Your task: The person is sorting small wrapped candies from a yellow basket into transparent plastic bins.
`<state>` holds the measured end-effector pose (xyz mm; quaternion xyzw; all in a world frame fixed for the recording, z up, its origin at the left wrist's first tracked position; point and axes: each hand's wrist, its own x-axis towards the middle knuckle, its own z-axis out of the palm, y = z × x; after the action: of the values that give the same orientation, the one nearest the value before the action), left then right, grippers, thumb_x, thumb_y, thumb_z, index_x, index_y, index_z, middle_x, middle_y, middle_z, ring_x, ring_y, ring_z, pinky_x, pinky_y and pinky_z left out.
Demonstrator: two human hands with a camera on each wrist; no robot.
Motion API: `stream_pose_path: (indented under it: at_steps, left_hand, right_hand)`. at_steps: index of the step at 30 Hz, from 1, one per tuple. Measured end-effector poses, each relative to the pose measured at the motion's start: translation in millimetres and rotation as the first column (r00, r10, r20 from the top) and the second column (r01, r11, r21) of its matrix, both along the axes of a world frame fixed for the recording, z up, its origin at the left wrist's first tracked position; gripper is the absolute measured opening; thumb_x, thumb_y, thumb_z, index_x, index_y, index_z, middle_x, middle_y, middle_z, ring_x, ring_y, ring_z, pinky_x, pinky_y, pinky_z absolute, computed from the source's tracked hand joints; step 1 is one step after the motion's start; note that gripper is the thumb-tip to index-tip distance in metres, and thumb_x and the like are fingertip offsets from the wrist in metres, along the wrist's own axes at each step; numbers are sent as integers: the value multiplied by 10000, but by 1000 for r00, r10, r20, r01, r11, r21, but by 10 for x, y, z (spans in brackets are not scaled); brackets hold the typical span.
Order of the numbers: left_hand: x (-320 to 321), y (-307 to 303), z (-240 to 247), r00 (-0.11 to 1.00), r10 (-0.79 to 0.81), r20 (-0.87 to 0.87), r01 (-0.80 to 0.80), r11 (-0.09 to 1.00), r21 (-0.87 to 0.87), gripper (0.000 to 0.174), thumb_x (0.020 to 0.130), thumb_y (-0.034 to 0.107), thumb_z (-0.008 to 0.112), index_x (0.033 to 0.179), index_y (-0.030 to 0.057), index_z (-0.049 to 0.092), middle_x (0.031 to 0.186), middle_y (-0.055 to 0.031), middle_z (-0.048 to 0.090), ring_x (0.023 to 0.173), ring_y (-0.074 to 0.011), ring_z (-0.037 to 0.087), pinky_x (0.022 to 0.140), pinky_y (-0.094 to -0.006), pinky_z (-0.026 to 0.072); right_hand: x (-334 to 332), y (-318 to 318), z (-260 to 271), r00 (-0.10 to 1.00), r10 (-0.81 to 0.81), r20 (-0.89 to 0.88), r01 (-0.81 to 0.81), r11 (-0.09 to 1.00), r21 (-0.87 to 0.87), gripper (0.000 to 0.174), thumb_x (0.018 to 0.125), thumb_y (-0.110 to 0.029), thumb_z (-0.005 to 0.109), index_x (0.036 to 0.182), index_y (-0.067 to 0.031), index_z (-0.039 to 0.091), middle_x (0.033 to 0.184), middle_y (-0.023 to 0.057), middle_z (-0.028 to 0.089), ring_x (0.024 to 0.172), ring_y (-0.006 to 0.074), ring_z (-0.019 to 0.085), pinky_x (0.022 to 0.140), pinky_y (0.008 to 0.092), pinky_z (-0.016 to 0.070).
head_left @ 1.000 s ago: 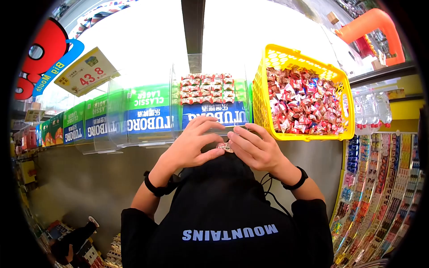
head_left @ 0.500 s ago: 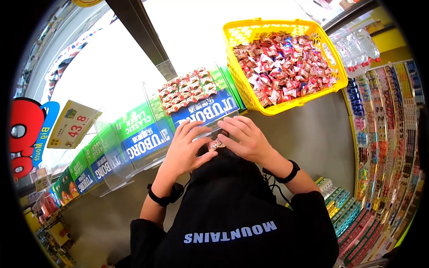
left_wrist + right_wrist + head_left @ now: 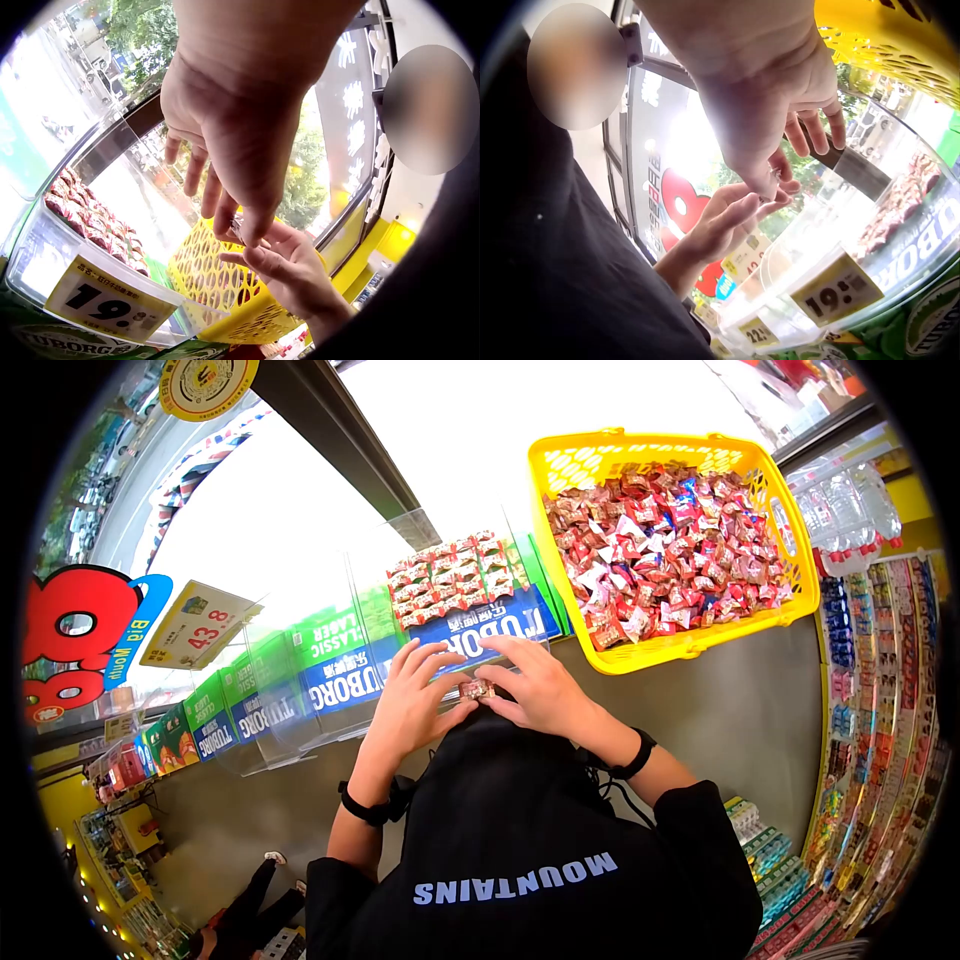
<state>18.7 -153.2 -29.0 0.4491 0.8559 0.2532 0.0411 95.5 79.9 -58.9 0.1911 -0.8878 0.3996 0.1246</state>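
Well, someone in a black top (image 3: 530,810) lettered MOUNTAINS is leaning both arms towards a counter display, a dark band circling each wrist. The left hand (image 3: 410,698) is pinching one small wrapped candy (image 3: 478,689) between thumb and forefinger, its other fingers arching loosely away. The right hand (image 3: 548,695) is gripping the same candy from its own side with thumb and forefinger, so the piece is sitting between the two sets of fingertips, just in front of the top.

Right beyond the hands, rows of red-wrapped candies (image 3: 455,578) are lying neatly on a green-and-blue TUBORG box (image 3: 485,622), clear panels standing about them. To the right, a yellow basket (image 3: 690,648) is holding a big loose heap of candies (image 3: 665,555) in red, brown and blue wrappers. Some water bottles (image 3: 850,510) are standing past the basket, and a yellow 43.8 price sign (image 3: 203,625) is leaning over on the left.
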Motion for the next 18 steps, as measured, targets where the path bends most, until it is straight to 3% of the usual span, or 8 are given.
stream_pose_path:
  at_steps: [6, 13, 18]
  left_hand:
    - [-36, -133, 67, 997, 52, -57, -55, 998, -43, 276, 771, 228, 893, 1006, 153, 771, 1314, -34, 694, 1359, -315, 583, 1225, -561, 387]
    - [-261, -363, 59, 994, 47, -100, -48, 999, -7, 252, 748, 227, 896, 958, 155, 777, 1338, -26, 687, 1388, -330, 558, 1231, -570, 375]
    - [-505, -657, 4, 995, 9, -97, -15, 998, -55, 394, 778, 288, 893, 1128, 168, 758, 1466, -75, 606, 1453, -362, 489, 1252, -587, 334]
  right_hand:
    - [-162, -133, 34, 999, 23, -29, -22, 999, 44, 363, 806, -200, 864, 1128, -105, 727, 1415, 142, 611, 1313, 364, 595, 1075, 487, 497]
    - [-433, -416, 75, 991, 46, -124, -36, 996, 78, 314, 789, -206, 826, 1048, -78, 704, 1374, 158, 612, 1288, 357, 586, 1072, 490, 479]
    - [-663, -767, -35, 997, 33, -67, -20, 984, 178, 283, 758, -239, 833, 981, -96, 733, 1394, 167, 610, 1341, 354, 554, 1108, 506, 437]
